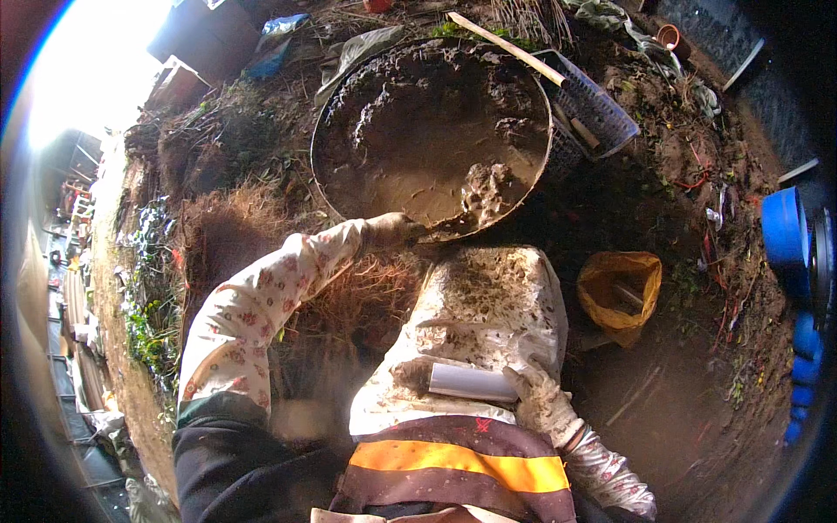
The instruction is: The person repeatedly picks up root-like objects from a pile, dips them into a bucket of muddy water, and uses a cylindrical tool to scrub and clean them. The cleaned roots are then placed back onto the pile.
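My left hand (pixel 390 230), in a muddy glove, reaches to the near rim of a wide round tub (pixel 549 131); its fingers look closed at the edge and are partly hidden. Brown, watery mud (pixel 410 166) fills the tub, with a wet lump (pixel 486 193) near the right side. Low over my lap, my gloved right hand (pixel 542 403) closes round the right end of a white tube (pixel 471 382). A dark brown clump (pixel 411 376) shows at the tube's left end; its kind is unclear. A mud-spattered white cloth (pixel 488 288) covers my lap.
A wooden handle (pixel 506 48) leans across the tub's far right rim beside a blue plastic crate (pixel 602 113). An open yellow bag (pixel 621 318) stands right of my lap. Reddish roots (pixel 357 292) lie below my left forearm. A blue barrel (pixel 785 235) is at far right.
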Demonstrator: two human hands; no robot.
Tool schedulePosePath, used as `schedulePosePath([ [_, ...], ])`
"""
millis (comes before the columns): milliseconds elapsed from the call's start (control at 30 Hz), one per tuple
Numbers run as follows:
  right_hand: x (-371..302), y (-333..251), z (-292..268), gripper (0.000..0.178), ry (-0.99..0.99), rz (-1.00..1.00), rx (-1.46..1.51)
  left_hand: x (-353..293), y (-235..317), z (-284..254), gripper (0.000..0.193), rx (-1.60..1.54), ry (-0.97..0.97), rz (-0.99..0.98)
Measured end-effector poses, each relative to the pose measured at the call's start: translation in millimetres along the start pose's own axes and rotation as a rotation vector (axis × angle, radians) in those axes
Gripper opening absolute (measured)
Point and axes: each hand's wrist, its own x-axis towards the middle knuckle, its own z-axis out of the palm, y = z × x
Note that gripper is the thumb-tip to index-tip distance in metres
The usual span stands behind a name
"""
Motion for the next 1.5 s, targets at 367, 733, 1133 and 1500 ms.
schedulePosePath([
  [367,23.2,2.3,-30.4,0.071,-0.15,-0.024,0.294,-27.2,62.4,19.3,0.043,-1.12,0.208,-0.564],
  [733,117.9,92.0,43.6,0.05,0.001,0.318,2.01,-56.4,83.6,31.6,0.042,-1.326,0.517,-0.461],
  [1133,289.2,-71.4,3.6,0.044,0.259,0.076,1.186,-92.3,89.5,-30.6,0.061,-1.236,0.484,-0.495],
  [1500,385.2,59.0,-169.0,0.04,0.322,-0.194,1.139,-108.4,95.5,-89.6,0.03,-0.386,0.463,-0.62],
])
